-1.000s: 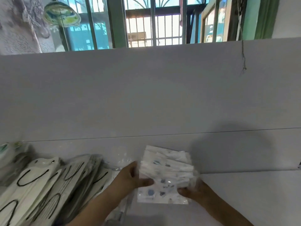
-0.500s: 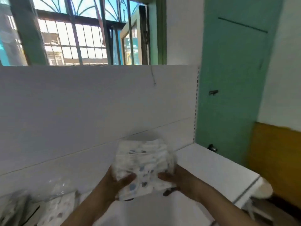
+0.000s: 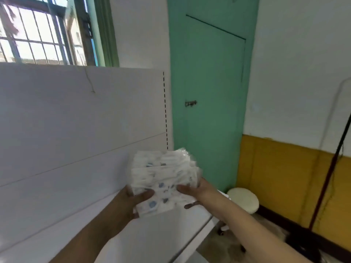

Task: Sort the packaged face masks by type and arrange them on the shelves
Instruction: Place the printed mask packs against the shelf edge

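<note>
Two hands hold one stack of masks (image 3: 163, 179) in the air, in the middle of the view. The masks are white with small blue spots, and each sits in a clear wrapper. The left hand (image 3: 133, 202) grasps the stack's left side, with its thumb curled over the front. The right hand (image 3: 195, 188) grasps the right side, thumb on the front and fingers under. The stack is above the white shelf (image 3: 152, 234), not touching it. Behind it stands a white back panel (image 3: 76, 120). To the right are a green door (image 3: 207, 92) and a round white stool (image 3: 244, 199) on the floor. A barred window (image 3: 34, 35) is far left.
</note>
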Available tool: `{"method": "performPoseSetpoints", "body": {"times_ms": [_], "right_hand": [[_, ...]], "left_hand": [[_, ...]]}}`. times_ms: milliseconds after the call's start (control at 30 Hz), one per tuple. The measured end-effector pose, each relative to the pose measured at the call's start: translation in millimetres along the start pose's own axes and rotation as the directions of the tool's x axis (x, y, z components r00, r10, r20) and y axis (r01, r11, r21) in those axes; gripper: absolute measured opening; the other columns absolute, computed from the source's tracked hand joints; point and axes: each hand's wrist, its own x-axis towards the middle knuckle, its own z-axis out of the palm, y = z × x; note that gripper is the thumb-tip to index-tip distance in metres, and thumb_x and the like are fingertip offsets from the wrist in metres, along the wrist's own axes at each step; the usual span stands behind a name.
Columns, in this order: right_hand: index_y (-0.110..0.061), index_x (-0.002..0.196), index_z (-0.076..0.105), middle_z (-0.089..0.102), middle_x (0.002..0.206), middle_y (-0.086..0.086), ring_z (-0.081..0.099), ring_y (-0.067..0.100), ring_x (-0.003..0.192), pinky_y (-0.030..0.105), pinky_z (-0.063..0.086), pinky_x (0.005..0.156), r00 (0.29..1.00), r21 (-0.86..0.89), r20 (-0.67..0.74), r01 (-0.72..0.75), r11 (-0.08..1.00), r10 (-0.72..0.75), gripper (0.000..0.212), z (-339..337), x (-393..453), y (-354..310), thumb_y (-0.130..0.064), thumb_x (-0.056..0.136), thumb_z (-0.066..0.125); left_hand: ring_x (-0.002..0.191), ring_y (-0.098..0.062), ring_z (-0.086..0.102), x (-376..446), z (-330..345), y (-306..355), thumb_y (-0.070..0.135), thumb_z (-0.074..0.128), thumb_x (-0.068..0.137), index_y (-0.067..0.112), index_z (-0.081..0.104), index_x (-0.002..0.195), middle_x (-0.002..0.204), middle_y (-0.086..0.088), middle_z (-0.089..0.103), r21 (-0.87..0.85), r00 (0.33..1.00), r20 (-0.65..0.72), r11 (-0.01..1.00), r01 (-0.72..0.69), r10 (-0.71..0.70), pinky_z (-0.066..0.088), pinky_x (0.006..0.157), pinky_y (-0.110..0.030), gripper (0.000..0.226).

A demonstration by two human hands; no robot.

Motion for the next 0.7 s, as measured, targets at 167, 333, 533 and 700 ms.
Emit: {"method": "performPoseSetpoints", "body": {"times_ms": [167, 333, 533, 700], "right_hand": [[-0.026, 0.133, 0.053, 0.069, 0.122, -0.007, 0.066, 0.014, 0.111, 0.041, 0.059, 0.083, 0.994, -0.009, 0.113, 0.005, 1.000, -0.004, 0.063, -74.6, 57.2, 29.4, -0.042, 0.078, 0.079], [-0.035, 0.128, 0.050, 0.066, 0.111, -0.026, 0.062, -0.016, 0.098, 0.008, 0.049, 0.084, 0.964, -0.067, 0.264, -0.016, 0.998, 0.033, 0.045, -108.9, 120.3, 38.6, -0.039, 0.087, 0.069], [-0.029, 0.132, 0.050, 0.056, 0.135, -0.018, 0.052, 0.009, 0.126, 0.033, 0.039, 0.110, 0.947, -0.172, 0.318, 0.014, 0.985, 0.042, 0.088, -115.5, 203.6, 58.3, -0.057, 0.057, 0.086], [-0.024, 0.153, 0.017, 0.027, 0.156, -0.005, 0.028, 0.013, 0.141, 0.025, 0.028, 0.109, 0.915, -0.102, 0.393, -0.056, 0.993, 0.092, 0.104, -116.5, 252.0, 64.6, -0.035, 0.073, 0.082]], "left_hand": [[0.112, -0.034, 0.070, 63.6, 41.9, -19.4, 0.027, 0.079, 0.084, 0.022, 0.062, 0.128, 0.124, -0.009, 0.072, -0.047, 0.998, -0.060, 0.999, 0.014, -0.017, 0.055, 0.090, -0.060, 0.048], [0.119, -0.029, 0.066, 106.7, 45.1, -27.5, 0.032, 0.088, 0.071, 0.015, 0.058, 0.136, 0.129, -0.008, 0.069, -0.022, 0.985, -0.173, 1.000, 0.014, -0.017, 0.049, 0.104, -0.056, 0.074], [0.110, -0.005, 0.069, 142.3, 39.5, -28.9, 0.027, 0.084, 0.080, 0.036, 0.060, 0.123, 0.118, 0.016, 0.073, 0.273, 0.913, -0.377, 0.961, -0.051, 0.155, 0.055, 0.096, -0.032, 0.050], [0.112, -0.006, 0.066, 186.8, -3.3, -50.2, 0.049, 0.095, 0.060, 0.031, 0.050, 0.133, 0.124, 0.011, 0.068, 0.438, 0.837, -0.513, 0.897, 0.063, 0.192, 0.054, 0.099, -0.033, 0.087]]}}
